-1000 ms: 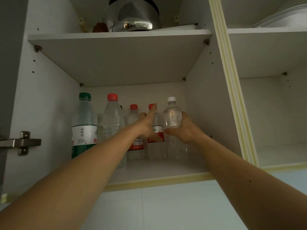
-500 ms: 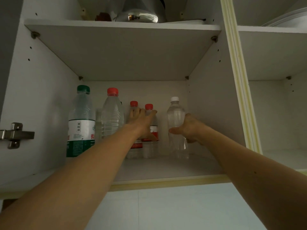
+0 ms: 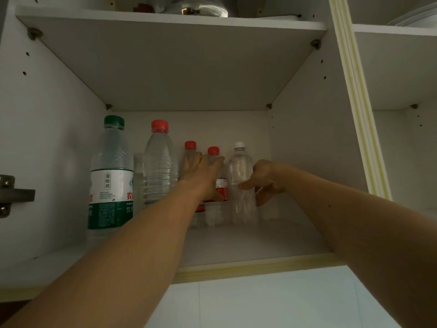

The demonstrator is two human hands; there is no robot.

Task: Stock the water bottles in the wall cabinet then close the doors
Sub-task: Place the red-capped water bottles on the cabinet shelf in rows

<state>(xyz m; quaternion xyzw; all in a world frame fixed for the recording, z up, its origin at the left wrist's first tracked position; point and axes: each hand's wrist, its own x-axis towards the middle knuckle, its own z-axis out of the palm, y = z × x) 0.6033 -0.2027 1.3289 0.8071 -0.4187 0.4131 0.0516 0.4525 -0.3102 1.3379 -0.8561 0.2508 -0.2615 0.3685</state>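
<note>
From the head view, both arms reached up into the open wall cabinet (image 3: 59, 143). The right hand (image 3: 266, 182) had its fingers and thumb loosely curled about the white-capped bottle (image 3: 240, 171), which stood upright on the lower shelf (image 3: 248, 242) toward its back right corner; whether the fingers pressed the plastic or only sat close round it could not be told. The left hand (image 3: 204, 176) lay with straight fingers against the two small red-capped bottles (image 3: 214, 151) just left of the white-capped one, its palm covering much of their labels, gripping nothing. Further left along the back edge stood a taller red-capped bottle (image 3: 160, 162), and at the shelf's left side, nearer the front, a large green-capped bottle (image 3: 111, 176) with a white and green label. All bottles stood upright. A metal hinge (image 3: 14, 195) showed on the cabinet's left wall. On the upper shelf (image 3: 165, 18) sat a shiny metal pot (image 3: 203, 9), cut off by the frame.
</note>
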